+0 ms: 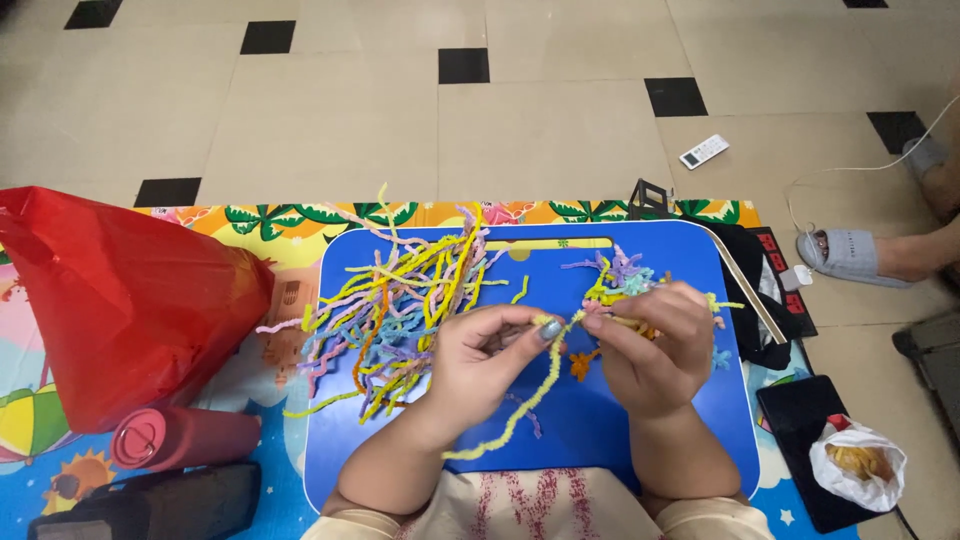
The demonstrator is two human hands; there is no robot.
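Note:
Both my hands work over a blue lap table (560,430). My left hand (485,360) pinches a yellow fuzzy wire (520,410) that trails down toward me. My right hand (650,345) grips a small multicoloured bundle of twisted fuzzy wires (625,275), with purple, teal and yellow ends sticking out above the fingers. The fingertips of both hands meet at the wire's upper end. A loose pile of fuzzy wires (395,310) in yellow, pink, orange, blue and purple lies on the table's left half, beside my left hand.
A red plastic bag (120,300), a red cylinder bottle (185,438) and a black case (150,505) lie left on the colourful play mat (270,225). A dark phone (800,415) and white bag with food (858,462) sit right. Another person's slippered foot (850,255) and a remote (704,151) rest on the tiled floor.

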